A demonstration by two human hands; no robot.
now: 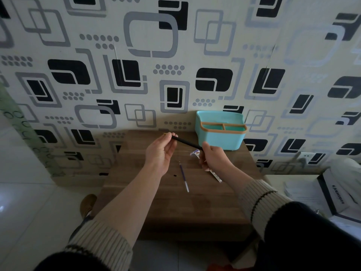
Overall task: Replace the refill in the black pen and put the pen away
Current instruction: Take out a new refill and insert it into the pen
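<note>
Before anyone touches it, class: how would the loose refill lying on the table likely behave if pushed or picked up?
The refill is a thin, round tube lying flat on the wooden table, so a sideways push would probably roll it. It looks light and may flex slightly. Being so slim and flat, it is likely fiddly to pinch up.

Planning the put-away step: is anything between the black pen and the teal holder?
Nothing visible. The black pen, held by the left hand and right hand, is just left of the teal holder, whose compartments look open; a loose refill lies nearer on the table.
</note>
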